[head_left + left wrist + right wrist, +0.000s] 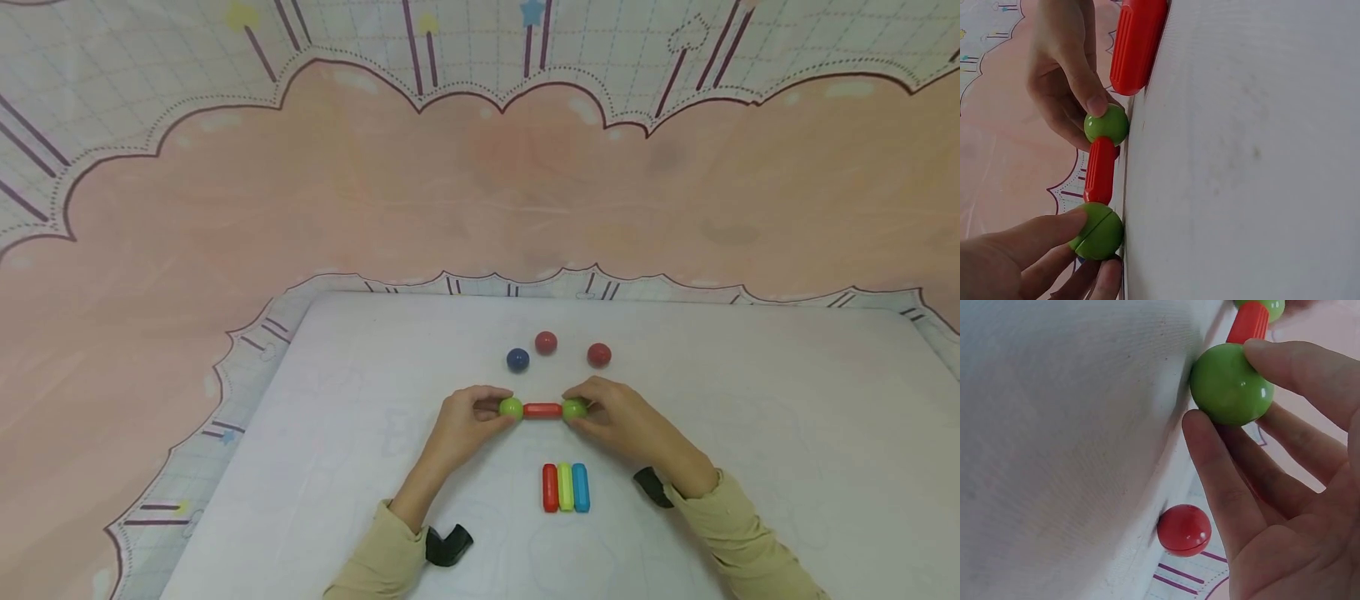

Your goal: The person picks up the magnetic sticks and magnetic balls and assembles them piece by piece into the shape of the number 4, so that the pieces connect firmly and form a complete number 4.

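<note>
A red rod (542,411) lies between two green balls, one joined at each end. My left hand (467,423) pinches the left green ball (512,408) between thumb and fingers. At the other end, my right hand (619,419) pinches the right green ball (574,408). In the left wrist view the rod (1099,170) meets both balls in one line. From the right wrist, the near ball (1232,384) sits between thumb and fingertips, close against the white surface.
Beyond the hands lie a blue ball (517,360) and two red balls, one in the middle (546,342) and one to the right (599,355). Nearer me, a red rod (551,488), a yellow-green rod (566,487) and a blue rod (581,487) lie side by side on the white tabletop (300,500).
</note>
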### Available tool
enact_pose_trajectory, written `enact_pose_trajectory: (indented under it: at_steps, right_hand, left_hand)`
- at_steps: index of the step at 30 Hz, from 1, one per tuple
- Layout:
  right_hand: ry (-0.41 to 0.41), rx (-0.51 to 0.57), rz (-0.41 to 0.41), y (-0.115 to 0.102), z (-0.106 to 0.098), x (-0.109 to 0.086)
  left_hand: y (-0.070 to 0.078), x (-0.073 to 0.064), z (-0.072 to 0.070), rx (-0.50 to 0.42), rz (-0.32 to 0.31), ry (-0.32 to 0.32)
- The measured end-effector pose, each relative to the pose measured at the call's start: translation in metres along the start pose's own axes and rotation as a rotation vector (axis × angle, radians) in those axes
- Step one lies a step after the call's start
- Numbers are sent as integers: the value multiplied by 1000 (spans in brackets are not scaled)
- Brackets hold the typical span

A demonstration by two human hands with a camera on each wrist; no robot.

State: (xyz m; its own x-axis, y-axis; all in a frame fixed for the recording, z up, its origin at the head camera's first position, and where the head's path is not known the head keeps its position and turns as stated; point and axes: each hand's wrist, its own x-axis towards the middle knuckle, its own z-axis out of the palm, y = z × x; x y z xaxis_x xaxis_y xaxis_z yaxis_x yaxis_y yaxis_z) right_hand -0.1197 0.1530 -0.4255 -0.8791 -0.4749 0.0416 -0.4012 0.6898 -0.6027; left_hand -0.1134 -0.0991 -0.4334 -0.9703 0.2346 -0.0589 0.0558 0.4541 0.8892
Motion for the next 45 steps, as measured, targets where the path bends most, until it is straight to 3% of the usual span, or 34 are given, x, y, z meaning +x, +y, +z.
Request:
enact_pose_trajectory:
  at_steps: [16, 24, 31, 45]
  right_hand:
    - [-28, -8, 19, -2, -2, -1]
    - [-10, -96, 33, -9, -4, -3]
    - [4, -127, 7, -17, -7, -3]
    - [-18, -80, -55, -34, -7, -9]
  left_hand:
    - [4, 0, 0, 3, -29, -8]
    - [5, 0, -1, -11, -41, -15]
    - [5, 1, 0, -3, -41, -15]
    - [6, 1, -1, 2, -59, -12]
